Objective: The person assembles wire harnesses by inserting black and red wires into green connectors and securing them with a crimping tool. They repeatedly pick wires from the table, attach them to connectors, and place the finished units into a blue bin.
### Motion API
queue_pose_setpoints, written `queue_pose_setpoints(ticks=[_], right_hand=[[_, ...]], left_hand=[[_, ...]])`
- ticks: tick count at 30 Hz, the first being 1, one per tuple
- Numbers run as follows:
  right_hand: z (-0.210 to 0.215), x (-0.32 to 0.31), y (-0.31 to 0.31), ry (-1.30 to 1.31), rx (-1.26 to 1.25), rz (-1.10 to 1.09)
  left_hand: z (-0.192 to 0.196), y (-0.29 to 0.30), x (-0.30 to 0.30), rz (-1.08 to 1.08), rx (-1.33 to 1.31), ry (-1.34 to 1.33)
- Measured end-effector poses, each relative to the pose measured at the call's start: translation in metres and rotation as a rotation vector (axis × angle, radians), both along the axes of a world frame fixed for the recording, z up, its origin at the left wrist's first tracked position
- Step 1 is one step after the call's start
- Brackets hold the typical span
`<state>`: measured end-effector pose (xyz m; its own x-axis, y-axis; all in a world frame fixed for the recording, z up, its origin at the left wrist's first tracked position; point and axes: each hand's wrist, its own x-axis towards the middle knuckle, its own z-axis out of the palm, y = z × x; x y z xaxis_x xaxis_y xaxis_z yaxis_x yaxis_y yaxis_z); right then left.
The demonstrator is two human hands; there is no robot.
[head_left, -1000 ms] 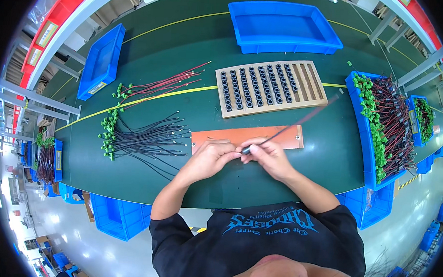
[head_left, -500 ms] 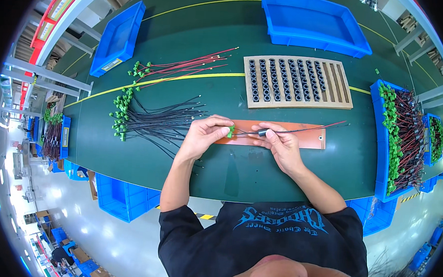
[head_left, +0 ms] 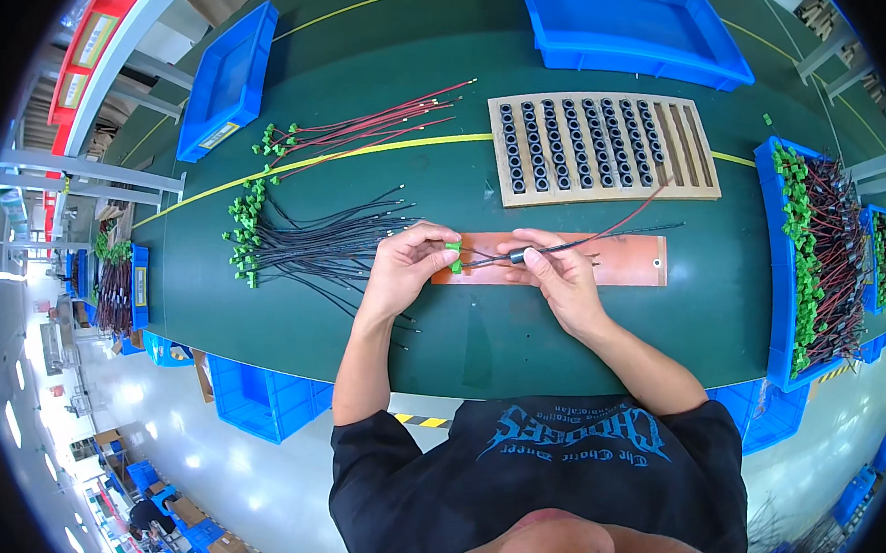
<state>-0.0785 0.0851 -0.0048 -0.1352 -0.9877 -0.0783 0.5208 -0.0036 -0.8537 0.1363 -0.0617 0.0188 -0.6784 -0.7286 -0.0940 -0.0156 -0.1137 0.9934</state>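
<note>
- Both hands meet over the middle of a dark green surface (head_left: 580,334): the left hand (head_left: 409,265) pinches a small green connector (head_left: 453,256) between thumb and fingertips, while the right hand (head_left: 560,280) closes on a short black sleeve (head_left: 520,255) threaded on the same wire pair (head_left: 616,229).
- Red and black leads of that pair trail up and to the right from the right hand, ending above an orange strip board (head_left: 624,263) that lies flat just under the hands.
- Beyond the strip sits a wooden tray (head_left: 705,160) with rows of black sleeves standing in its slots.
- Left of the hands, a fan of black wires with green connectors (head_left: 304,244) lies loose; a smaller bunch of red wires (head_left: 371,128) rests farther back.
- At the right edge, a blue bin (head_left: 777,244) is filled with more wired connectors.
- Two further blue trays (head_left: 631,31) stand at the far side.
</note>
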Motion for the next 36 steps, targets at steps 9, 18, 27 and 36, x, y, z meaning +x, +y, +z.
queue_pose_setpoints(ticks=[9,18,27,36], right_hand=[[0.001,-0.001,-0.001,0.212,-0.114,-0.041],[0.000,0.000,0.003,0.339,-0.032,-0.077],[0.000,0.001,0.000,0.201,-0.019,-0.083],[-0.004,0.000,0.000,0.203,-0.009,-0.088]], left_hand=[[0.003,0.005,-0.010,-0.031,-0.504,-0.273],[0.012,0.014,-0.017,0.044,-0.894,-0.496],[0.017,0.007,-0.013,-0.137,-1.060,-0.393],[0.015,0.005,-0.006,-0.082,-0.797,-0.264]])
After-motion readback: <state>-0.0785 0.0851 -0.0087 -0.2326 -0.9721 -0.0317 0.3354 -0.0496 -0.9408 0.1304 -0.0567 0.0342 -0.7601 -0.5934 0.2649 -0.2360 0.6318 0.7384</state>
